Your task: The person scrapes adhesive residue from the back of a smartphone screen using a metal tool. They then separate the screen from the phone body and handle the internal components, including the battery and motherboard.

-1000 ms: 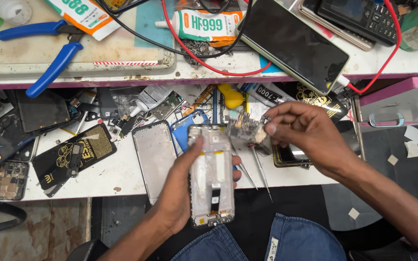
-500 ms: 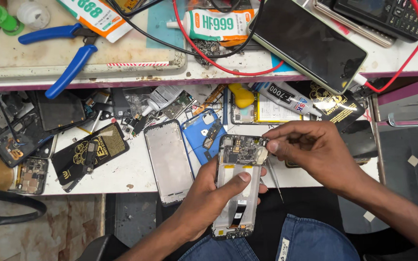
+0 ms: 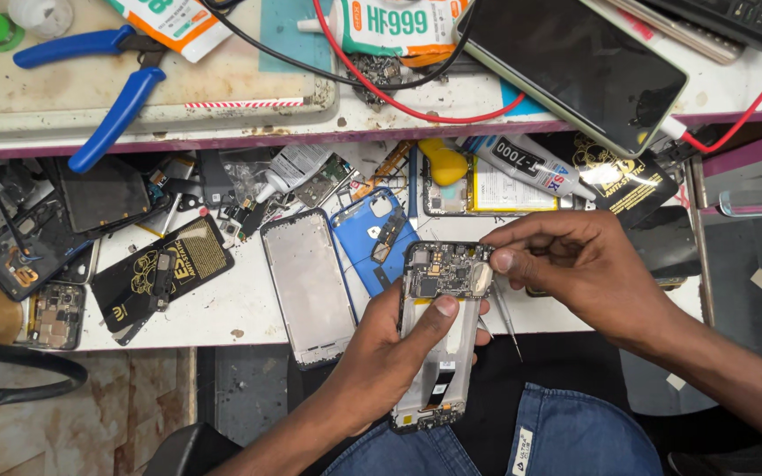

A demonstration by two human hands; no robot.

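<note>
My left hand (image 3: pixel 381 361) now holds the opened phone (image 3: pixel 438 335) steadier and lower, grip closed around its frame. My right hand (image 3: pixel 575 264), at three o'clock, has shifted its pinching grip onto the tweezers (image 3: pixel 506 313) at the circuit board (image 3: pixel 443 273).

A white bench (image 3: pixel 222 308) carries a blue phone cover (image 3: pixel 372 238), a bare frame (image 3: pixel 309 286) and blue pliers (image 3: pixel 108 97).

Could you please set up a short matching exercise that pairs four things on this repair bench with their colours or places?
Things:
1. pliers
2. opened phone
3. phone back cover
4. dark-screened phone

Descriptions:
A. held in the left hand
B. blue handles, upper shelf, left
C. upper shelf, right, screen up
D. blue, flat on the lower shelf

Pairs: 1-B, 2-A, 3-D, 4-C
</note>
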